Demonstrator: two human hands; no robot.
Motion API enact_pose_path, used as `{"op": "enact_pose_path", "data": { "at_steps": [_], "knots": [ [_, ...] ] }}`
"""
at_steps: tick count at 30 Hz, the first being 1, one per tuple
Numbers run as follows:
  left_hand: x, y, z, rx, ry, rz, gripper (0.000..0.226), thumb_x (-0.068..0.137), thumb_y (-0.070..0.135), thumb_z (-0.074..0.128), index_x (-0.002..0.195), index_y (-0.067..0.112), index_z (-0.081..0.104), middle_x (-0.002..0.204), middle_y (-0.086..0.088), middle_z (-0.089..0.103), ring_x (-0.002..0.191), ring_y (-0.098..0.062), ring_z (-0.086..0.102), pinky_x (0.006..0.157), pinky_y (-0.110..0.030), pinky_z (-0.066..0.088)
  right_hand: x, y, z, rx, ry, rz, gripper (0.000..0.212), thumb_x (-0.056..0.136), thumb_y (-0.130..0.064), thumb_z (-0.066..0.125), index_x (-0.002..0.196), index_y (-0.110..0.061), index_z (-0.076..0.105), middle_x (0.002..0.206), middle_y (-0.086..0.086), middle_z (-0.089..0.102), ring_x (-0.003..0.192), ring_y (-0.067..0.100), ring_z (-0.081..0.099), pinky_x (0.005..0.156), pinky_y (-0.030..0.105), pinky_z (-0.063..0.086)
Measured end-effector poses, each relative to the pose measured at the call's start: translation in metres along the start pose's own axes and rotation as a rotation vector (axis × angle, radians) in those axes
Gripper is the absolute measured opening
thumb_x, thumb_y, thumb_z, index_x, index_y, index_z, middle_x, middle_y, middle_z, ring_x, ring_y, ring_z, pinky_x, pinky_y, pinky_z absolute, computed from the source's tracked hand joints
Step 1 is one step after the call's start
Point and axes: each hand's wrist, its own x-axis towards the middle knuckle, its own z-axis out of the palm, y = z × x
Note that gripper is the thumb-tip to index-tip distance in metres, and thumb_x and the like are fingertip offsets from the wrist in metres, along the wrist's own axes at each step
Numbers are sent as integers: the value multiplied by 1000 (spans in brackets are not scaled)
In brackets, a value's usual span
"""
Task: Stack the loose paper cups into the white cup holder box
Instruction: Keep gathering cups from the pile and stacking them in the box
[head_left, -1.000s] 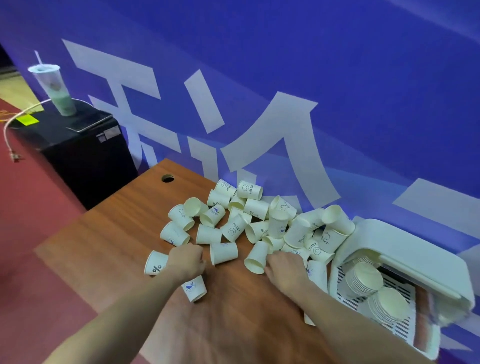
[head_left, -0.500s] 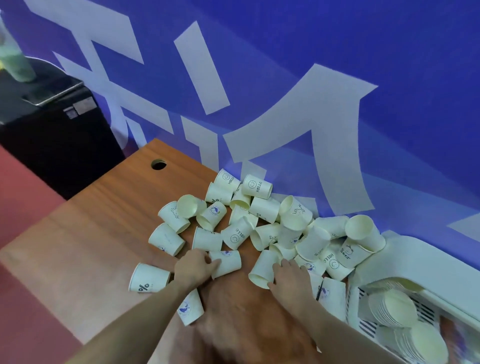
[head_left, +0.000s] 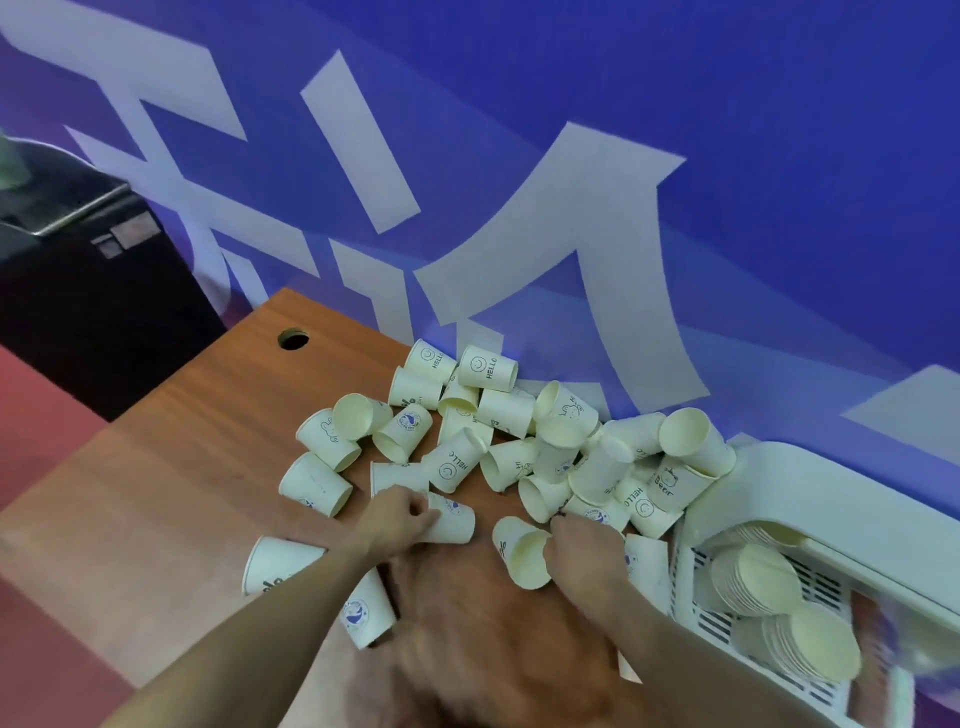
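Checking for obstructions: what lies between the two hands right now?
In the head view, only bare wooden tabletop separates the cup in the left hand from the cup at the right hand.

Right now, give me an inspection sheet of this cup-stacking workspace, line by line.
Surface: wooden table with a round hole.
Job's things: loose paper cups heaped on their sides; white cup holder box open, with nested stacks inside.
Clutter: nothing seen.
Grippers: left hand grips a lying cup; right hand grips another cup.
Cables: nothing seen.
Surroundings: blue wall with white lettering; black cabinet; red floor.
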Motion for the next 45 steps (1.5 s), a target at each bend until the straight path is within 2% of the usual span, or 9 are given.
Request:
{"op": "enact_pose_path", "data": {
  "at_steps": [3,5,9,12,21,26,36,41,45],
  "knots": [
    [-17,20,-5,159,14,54,29,87,40,62,65,21,58,70,8,58,67,-7,53,57,-25,37,-18,15,-4,77,76,62,30,91,-23,42,63,-23,30,65,-6,39,73,18,48,64,29,33],
    [-28,34,-4,260,28,96,27,86,42,60,71,21,59,77,7,60,74,-10,55,57,-25,37,-29,24,-9,128,79,112,31,89,-26,43,61,-24,29,62,-6,34,73,20,52,62,29,34],
    [-51,68,-1,415,89,248,24,93,42,52,83,21,57,89,7,57,85,-15,57,66,-27,39,-58,48,-27,222,163,168,21,87,-33,44,72,-20,47,77,-2,57,76,21,58,61,30,38],
    [-65,95,5,488,121,368,21,96,41,48,86,23,54,96,6,53,92,-18,58,71,-28,39,-79,70,-35,284,219,222,23,85,-35,46,79,-16,57,81,0,63,76,21,59,62,30,45],
    [-92,190,46,598,145,644,27,97,41,45,104,21,62,101,3,63,94,-21,61,69,-32,42,-147,148,-47,479,311,446,24,82,-39,51,68,-18,52,80,5,66,79,28,62,68,33,49],
    [-106,244,76,618,146,803,28,98,42,44,102,23,64,94,5,62,88,-19,60,70,-32,45,-181,193,-46,562,414,570,29,78,-38,54,59,-17,49,66,3,62,67,26,59,62,31,47],
    [-133,323,144,675,119,1056,28,99,40,42,106,24,65,99,4,64,87,-23,63,70,-34,47,-224,274,-34,600,535,747,33,80,-41,51,57,-20,41,70,10,64,69,32,60,67,36,53],
    [-138,340,174,803,118,1112,31,99,39,40,104,21,65,100,2,63,89,-26,63,63,-30,35,-233,296,-28,641,537,776,34,81,-41,53,56,-17,48,65,6,62,66,30,60,62,34,50],
    [-136,348,190,912,81,1107,35,101,38,37,100,16,64,99,-4,63,85,-32,63,65,-34,42,-233,308,-22,654,521,783,35,81,-40,53,54,-19,45,67,7,62,69,31,60,63,34,48]
  ]
}}
